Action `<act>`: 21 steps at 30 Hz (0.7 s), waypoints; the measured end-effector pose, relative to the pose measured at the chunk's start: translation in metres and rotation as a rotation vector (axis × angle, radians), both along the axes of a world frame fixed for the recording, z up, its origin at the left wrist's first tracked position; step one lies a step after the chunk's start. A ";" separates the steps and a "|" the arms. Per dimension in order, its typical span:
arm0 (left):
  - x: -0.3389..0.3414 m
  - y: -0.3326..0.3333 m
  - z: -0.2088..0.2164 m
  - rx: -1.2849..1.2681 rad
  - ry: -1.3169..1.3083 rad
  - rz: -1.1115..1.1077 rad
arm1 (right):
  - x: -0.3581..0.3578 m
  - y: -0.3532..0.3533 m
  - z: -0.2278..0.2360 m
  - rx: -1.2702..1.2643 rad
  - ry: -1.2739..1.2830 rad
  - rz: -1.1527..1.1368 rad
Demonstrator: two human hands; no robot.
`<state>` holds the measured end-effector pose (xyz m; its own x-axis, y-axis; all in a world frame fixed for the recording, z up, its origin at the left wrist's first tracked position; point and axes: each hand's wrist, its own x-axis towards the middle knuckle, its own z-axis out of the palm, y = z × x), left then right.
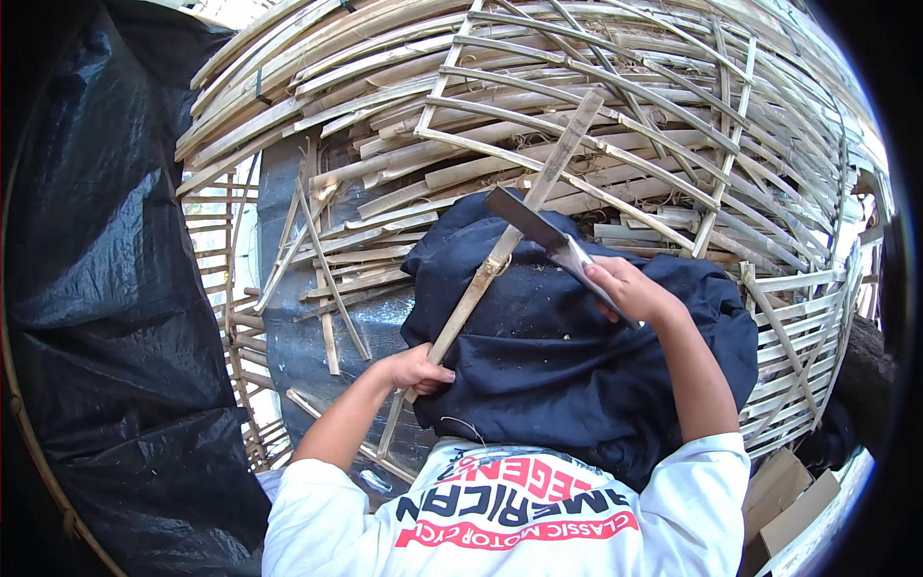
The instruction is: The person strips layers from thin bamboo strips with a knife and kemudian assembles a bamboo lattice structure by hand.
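My left hand (pixel 419 369) is closed around the lower part of a flat bamboo strip (pixel 468 300). The strip slants up and away to the right, with a knotted node near its middle. In my right hand (pixel 625 288) is a broad-bladed knife (pixel 532 223), its handle mostly hidden by my fingers. The dark blade crosses the strip above the node, pointing up and left; whether it touches the bamboo I cannot tell. Under both lies dark cloth (pixel 577 365) bunched over my lap, with small pale chips on it.
Stacked bamboo slats (pixel 404 115) fill the far side, with a bamboo lattice frame (pixel 586 144) lying on top. Loose strips (pixel 327 260) lean at left, near a black plastic sheet (pixel 115 288). A slatted bamboo panel (pixel 798 337) and a cardboard box (pixel 784 500) stand at right.
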<state>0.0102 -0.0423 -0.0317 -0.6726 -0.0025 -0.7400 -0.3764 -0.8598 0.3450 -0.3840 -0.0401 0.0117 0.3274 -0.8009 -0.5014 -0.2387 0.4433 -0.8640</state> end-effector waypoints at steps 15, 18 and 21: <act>-0.003 0.002 0.006 -0.050 -0.032 -0.015 | -0.002 0.005 -0.006 0.011 -0.019 -0.093; -0.002 0.001 0.012 -0.085 -0.049 -0.035 | -0.007 0.011 -0.017 0.013 -0.008 -0.012; 0.002 0.003 0.005 -0.082 -0.064 -0.018 | -0.023 -0.001 0.000 0.000 -0.016 -0.124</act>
<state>0.0120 -0.0389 -0.0262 -0.6241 -0.0536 -0.7795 -0.4148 -0.8227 0.3887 -0.4072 -0.0416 0.0118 0.2336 -0.8358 -0.4969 -0.1680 0.4687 -0.8672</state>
